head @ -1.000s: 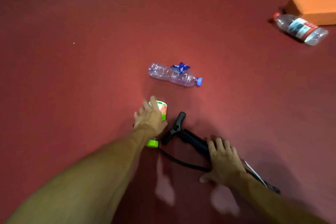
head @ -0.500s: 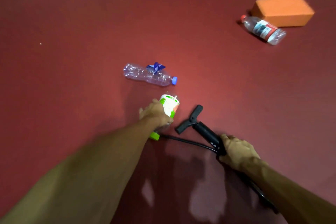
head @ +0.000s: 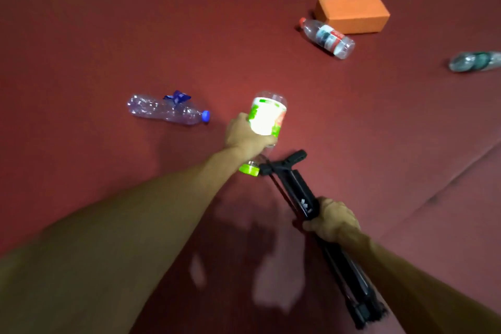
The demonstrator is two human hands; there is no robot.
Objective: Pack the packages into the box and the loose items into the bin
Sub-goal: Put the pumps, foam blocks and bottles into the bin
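Observation:
My left hand grips a clear bottle with a green-and-white label and a green cap, lifted off the red floor with its base pointing away from me. My right hand is closed around the barrel of a black hand pump, whose T-handle points toward the bottle's cap. A crushed clear bottle with a blue cap lies on the floor to the left, a crumpled blue wrapper resting against it.
An orange block sits at the back right, with a red-capped water bottle lying in front of it. Another clear bottle lies at the right edge. A seam in the red floor runs diagonally at the right.
Both hands have closed on their objects and raised them: the left lifted the green-label bottle, the right lifted the pump. The view shifted right, revealing the bottle at the right edge.

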